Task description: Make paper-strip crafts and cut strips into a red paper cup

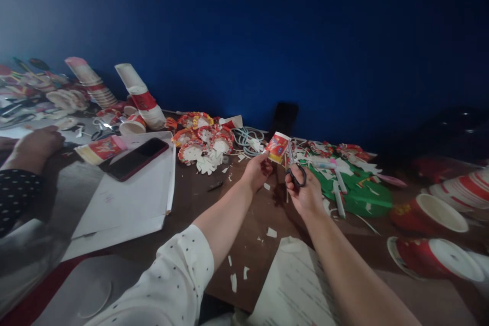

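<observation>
My left hand is closed on a red and yellow paper cup, its white rim turned up. In my right hand is a pair of scissors with black handles, fingers wrapped round the loops. The blades point up and away, close against the right side of the cup; whether they touch its edge I cannot tell. White paper scraps lie on the brown table below my hands. Left of the cup is a heap of cut red and white paper-cup flowers.
A green sheet with scraps and markers lies at the right, beside paper cups. Left are a phone on a white folder, stacked cups and another person's hand. A dark phone leans against the blue wall.
</observation>
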Available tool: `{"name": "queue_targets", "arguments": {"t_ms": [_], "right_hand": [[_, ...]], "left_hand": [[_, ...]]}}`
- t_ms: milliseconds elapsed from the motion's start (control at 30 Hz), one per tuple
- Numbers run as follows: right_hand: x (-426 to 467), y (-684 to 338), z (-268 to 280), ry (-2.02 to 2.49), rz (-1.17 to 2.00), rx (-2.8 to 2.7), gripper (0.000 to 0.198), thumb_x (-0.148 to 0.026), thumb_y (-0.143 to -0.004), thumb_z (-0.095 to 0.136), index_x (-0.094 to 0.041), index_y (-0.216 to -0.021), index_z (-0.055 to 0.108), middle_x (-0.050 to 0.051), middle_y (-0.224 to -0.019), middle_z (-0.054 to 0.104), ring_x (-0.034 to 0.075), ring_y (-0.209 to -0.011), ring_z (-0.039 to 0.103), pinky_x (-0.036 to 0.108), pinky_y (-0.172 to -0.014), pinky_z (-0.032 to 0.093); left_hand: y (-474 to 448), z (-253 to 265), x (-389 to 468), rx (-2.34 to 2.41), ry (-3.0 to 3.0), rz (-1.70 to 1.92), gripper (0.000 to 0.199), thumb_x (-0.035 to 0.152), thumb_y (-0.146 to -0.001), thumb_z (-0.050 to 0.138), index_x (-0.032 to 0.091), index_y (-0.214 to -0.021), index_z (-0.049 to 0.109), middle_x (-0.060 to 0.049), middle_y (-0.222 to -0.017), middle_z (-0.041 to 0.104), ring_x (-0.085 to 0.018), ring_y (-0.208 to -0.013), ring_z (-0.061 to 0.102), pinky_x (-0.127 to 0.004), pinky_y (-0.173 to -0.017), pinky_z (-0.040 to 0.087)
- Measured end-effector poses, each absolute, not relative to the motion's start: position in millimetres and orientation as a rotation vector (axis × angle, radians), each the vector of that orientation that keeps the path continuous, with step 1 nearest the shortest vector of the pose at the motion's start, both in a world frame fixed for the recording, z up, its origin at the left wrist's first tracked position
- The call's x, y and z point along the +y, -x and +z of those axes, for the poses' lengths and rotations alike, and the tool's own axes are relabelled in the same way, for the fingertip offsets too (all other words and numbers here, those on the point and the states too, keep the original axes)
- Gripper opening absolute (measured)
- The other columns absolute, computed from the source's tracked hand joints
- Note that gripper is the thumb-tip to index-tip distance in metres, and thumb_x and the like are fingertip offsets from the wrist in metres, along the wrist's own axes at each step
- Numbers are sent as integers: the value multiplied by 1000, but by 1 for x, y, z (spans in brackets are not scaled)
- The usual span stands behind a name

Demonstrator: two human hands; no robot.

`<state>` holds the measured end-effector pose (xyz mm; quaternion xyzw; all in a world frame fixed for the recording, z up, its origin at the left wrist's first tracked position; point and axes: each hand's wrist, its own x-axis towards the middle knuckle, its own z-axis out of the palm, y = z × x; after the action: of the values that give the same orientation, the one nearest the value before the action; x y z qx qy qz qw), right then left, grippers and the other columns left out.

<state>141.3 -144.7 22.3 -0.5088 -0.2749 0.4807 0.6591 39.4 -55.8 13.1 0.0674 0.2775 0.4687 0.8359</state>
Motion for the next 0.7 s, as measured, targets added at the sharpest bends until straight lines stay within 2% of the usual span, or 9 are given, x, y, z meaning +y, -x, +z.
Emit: {"name": "queue_targets", "arguments": {"t_ms": [233,467,700], "right_hand": [[-142,-141,25,1190,1046,-633,37,-44,-67,76,-19,-76,50,-6,-54,54,3,-40,43,11,-33,24],[-142,-147,13,1251,971,-731,39,-48,-67,75,-20,-85,54,-4,-62,59,6,-45,51,13,-36,28],[-142,-146,7,1233,1014,-800,43,-49,-67,74,-21,-94,56,-3,-74,63,9,-56,56,18,-46,40]], "left_hand": [[-38,12,-56,564,-172,946,13,12,-78,65,11,-72,53,4,-56,44,-1,-45,41,-9,-38,30],[-37,10,-58,514,-306,838,4,9,-80,62,8,-79,58,-1,-65,57,-2,-49,51,-10,-42,39],[-36,10,-55,535,-246,812,5,10,-83,59,8,-79,56,0,-61,55,-2,-45,50,-9,-40,40]]}}
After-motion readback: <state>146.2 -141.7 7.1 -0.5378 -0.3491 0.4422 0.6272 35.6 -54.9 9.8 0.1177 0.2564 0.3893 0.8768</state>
